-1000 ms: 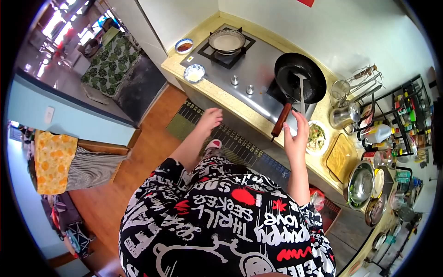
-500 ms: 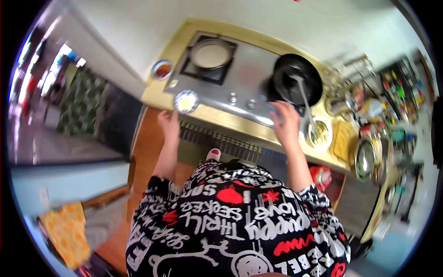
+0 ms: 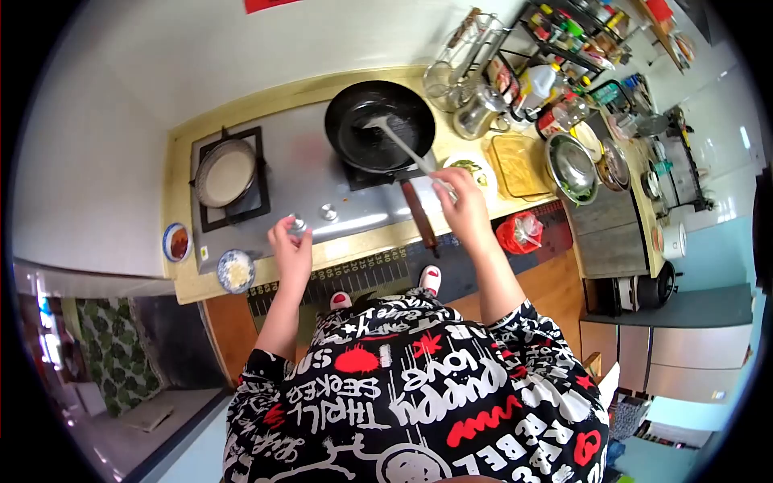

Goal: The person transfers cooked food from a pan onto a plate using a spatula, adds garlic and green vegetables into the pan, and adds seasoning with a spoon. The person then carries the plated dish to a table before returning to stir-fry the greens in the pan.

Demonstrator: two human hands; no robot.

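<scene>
My right hand [image 3: 462, 208] is closed around the end of a grey spatula [image 3: 403, 146]; its blade rests inside the black wok [image 3: 362, 113]. The wok stands on the right burner, its brown wooden handle [image 3: 417, 211] reaching past the counter edge beside my right hand. My left hand [image 3: 291, 248] is at the left stove knob [image 3: 297, 222], fingertips pinched around it. A second knob [image 3: 328, 212] sits just to the right. On the plate [image 3: 481, 171] behind my right hand lies green and pale food, partly hidden.
A pale round pan [image 3: 225, 174] sits on the left burner. Bowls with red sauce [image 3: 177, 241] and a white substance [image 3: 236, 270] stand at the left counter edge. To the right are a wooden board [image 3: 519, 167], a steel bowl [image 3: 572, 167] and a metal pitcher [image 3: 480, 113].
The view has swung right. My left hand has gone from beside the small white-filled bowl to the left knob. My right hand, open before, has taken hold of the spatula.
</scene>
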